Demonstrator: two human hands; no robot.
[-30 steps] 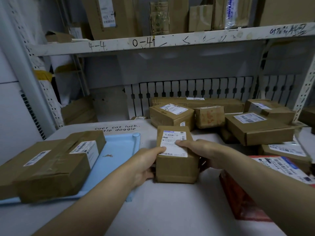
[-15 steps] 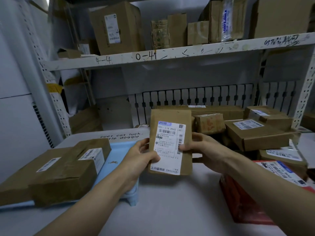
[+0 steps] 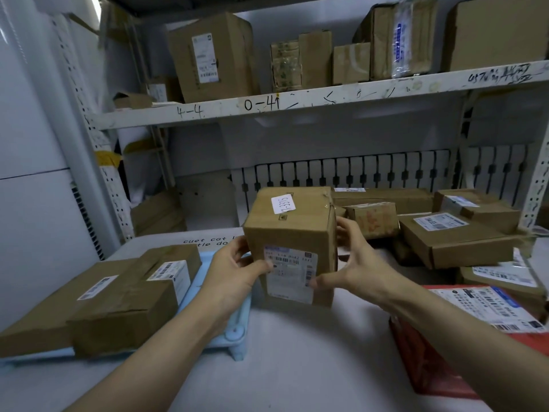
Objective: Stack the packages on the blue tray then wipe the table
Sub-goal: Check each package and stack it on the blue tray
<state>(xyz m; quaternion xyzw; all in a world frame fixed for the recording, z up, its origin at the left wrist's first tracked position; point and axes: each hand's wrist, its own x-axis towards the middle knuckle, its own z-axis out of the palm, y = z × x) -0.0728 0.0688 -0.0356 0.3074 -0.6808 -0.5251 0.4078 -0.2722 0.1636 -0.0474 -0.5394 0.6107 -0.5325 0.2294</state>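
Holding package (image 3: 292, 233) (both hands (image 3: 234, 272))

The scene is dim and bluish, with muted colours. A bright strip of light (image 3: 95, 4) glares at the upper left corner, and faint pale reflections show under the shelf (image 3: 297, 107). The hands and the held box (image 3: 292, 233) cast a soft dark shadow on the bench (image 3: 297, 352), whose nearer part is paler. Wide-angle distortion bows the shelf and uprights toward the edges. The label print is slightly smeared.
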